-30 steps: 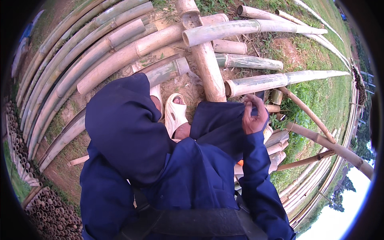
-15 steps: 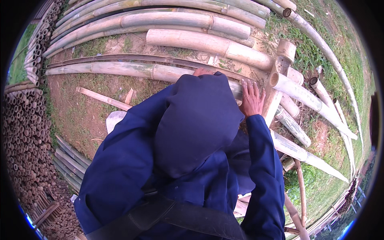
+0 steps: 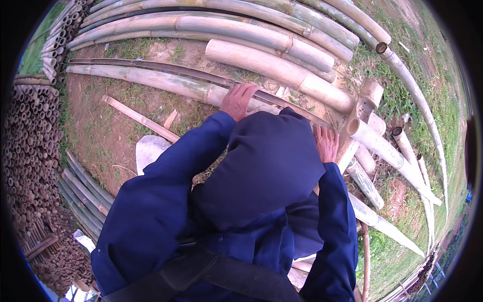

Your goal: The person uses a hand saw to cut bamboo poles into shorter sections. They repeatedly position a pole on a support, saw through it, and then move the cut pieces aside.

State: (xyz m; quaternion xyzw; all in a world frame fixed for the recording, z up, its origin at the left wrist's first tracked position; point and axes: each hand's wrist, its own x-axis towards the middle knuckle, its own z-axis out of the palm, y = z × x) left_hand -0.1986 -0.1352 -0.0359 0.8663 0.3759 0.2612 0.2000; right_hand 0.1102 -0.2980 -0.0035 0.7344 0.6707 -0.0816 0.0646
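Observation:
A long pale bamboo pole (image 3: pixel 166 83) crosses the ground in front of me, running from the far left to under my hands. My left hand (image 3: pixel 238 100) is wrapped over it, fingers on the far side by a dark split bamboo strip (image 3: pixel 176 69). Farther right, my right hand (image 3: pixel 327 143) is closed over the pole's right part, its fingers together and bent. The dark blue cloth in the middle hides the stretch of pole between my hands. Just right of my right hand stands a notched bamboo support (image 3: pixel 372 90), with a short bamboo tube (image 3: pixel 377 138) leaning across it.
A thick bamboo length (image 3: pixel 271 63) lies beyond the pole, with several more poles (image 3: pixel 241 27) behind. Cut bamboo is stacked (image 3: pixel 30 146) at the left, green poles (image 3: pixel 83 194) below it. A flat bamboo strip (image 3: pixel 141 120) and a white sack (image 3: pixel 150 151) lie at my left.
My left hand has come out from behind the dark cloth, farther left along the pole. My right hand's spread fingers have drawn together and bent. The whole view has tilted slightly.

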